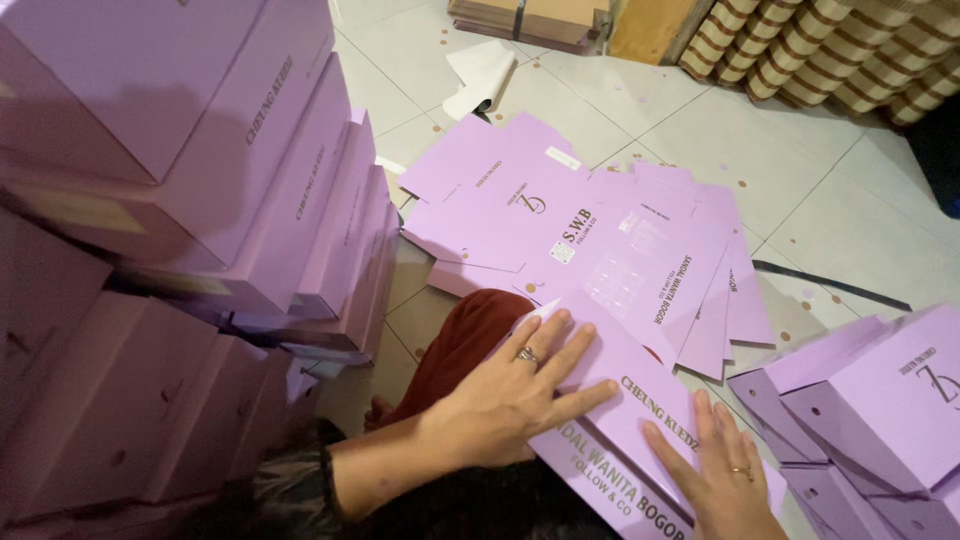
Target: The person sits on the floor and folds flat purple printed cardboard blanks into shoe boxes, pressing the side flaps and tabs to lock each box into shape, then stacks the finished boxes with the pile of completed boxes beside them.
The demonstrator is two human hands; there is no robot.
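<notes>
A flat lilac cardboard box blank (620, 410) lies across my lap, over my dark red trousers (455, 345). My left hand (520, 390), with a ring on one finger, presses flat on its upper part, fingers spread. My right hand (715, 470), also ringed, lies flat on the blank's lower right edge. Neither hand grips anything. Just beyond the blank, a fanned pile of more flat lilac blanks (590, 245) lies on the tiled floor.
A tall stack of folded lilac boxes (200, 200) fills the left side. More folded lilac boxes (880, 400) sit at the right. White paper (480, 75), brown cardboard (530, 18) and striped rolls (830, 55) lie at the back. A dark strap (830, 285) lies on the tiles.
</notes>
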